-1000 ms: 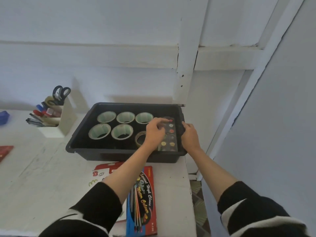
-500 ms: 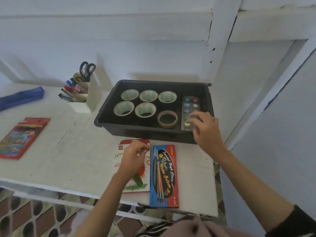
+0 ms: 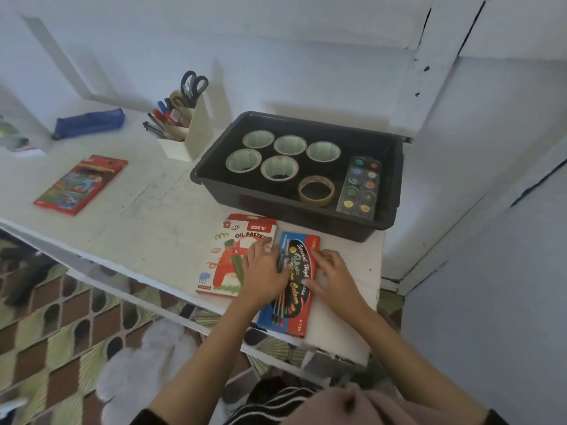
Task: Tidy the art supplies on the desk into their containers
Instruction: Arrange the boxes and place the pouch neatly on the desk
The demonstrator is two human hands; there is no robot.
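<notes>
Two hands now meet on the colour-pen box point(image 3: 299, 320) at the desk's point(image 3: 153, 228) front edge: my left hand point(image 3: 264, 273) lies flat along one side, my right hand point(image 3: 336, 279) curls round the other. The paint palette point(image 3: 360, 185) stays in the black tray point(image 3: 337, 227); this box probably goes next.

Your left hand point(image 3: 264, 271) covers the lower right corner of the oil pastel box point(image 3: 227, 265) and the left edge of the blue pencil box point(image 3: 299, 289). Your right hand point(image 3: 334, 277) hides its right edge, so whether either hand grips it cannot be told. At the picture's left edge a greenish thing point(image 3: 12, 139) is cut off and blurred. The pens point(image 3: 159, 124) in the white holder point(image 3: 199, 127) are too small to tell apart.
</notes>
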